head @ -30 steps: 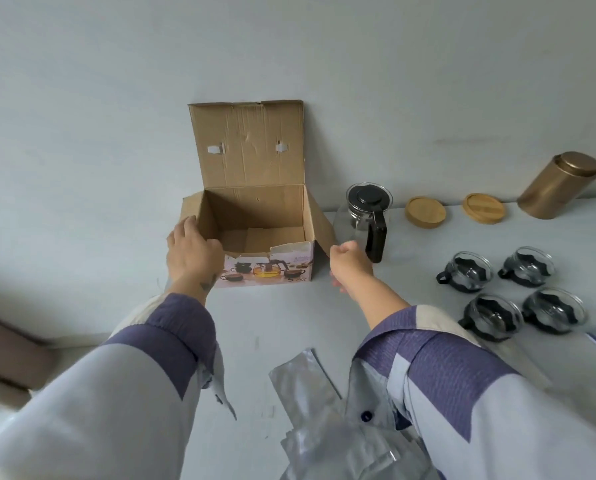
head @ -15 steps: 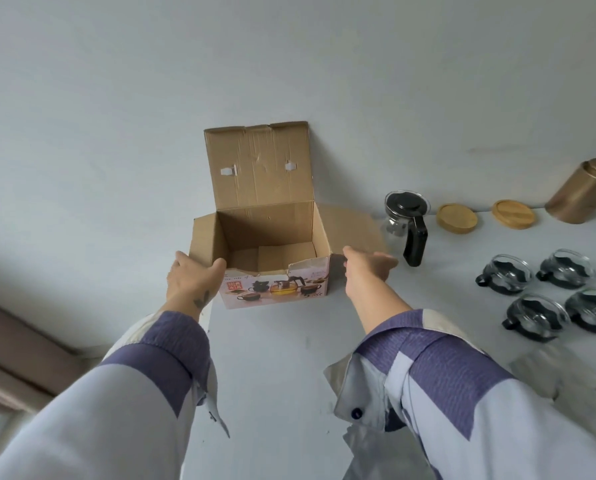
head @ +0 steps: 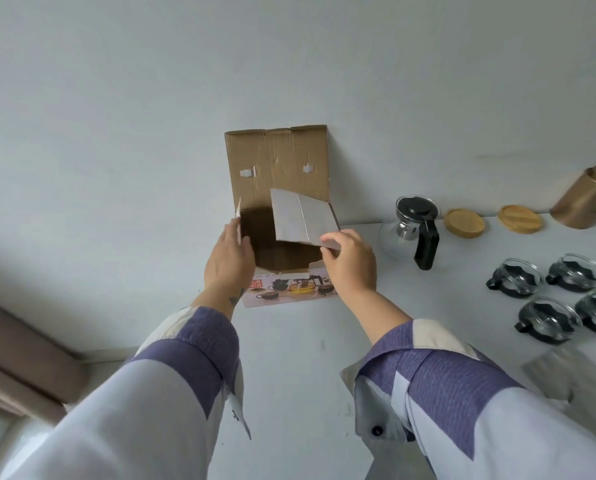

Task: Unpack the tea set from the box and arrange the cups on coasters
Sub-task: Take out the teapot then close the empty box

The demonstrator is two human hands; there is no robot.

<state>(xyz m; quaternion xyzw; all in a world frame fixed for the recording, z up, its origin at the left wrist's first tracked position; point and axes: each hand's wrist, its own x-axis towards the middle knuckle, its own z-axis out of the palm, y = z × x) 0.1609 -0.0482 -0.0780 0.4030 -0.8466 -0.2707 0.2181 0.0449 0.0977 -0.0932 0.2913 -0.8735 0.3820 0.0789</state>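
Observation:
The cardboard tea set box (head: 289,292) stands against the wall with its lid flap up. My left hand (head: 228,258) presses the box's left side flap. My right hand (head: 350,263) pinches the right side flap (head: 301,218), folded over the opening. A glass teapot (head: 411,230) with a black lid and handle stands right of the box. Several glass cups with black holders, among them one cup (head: 513,277), sit on the white table at the right. Two round wooden coasters (head: 463,222) (head: 519,218) lie by the wall.
A gold tin canister (head: 589,197) lies tilted at the far right by the wall. Silver foil packaging (head: 566,372) rests on the table (head: 300,375) at the right near my right sleeve. The table's left edge runs past my left arm.
My right hand took hold of the box's right side flap and folded it inward over the opening. My left hand slid up onto the left flap. The view shifted, with the box further right.

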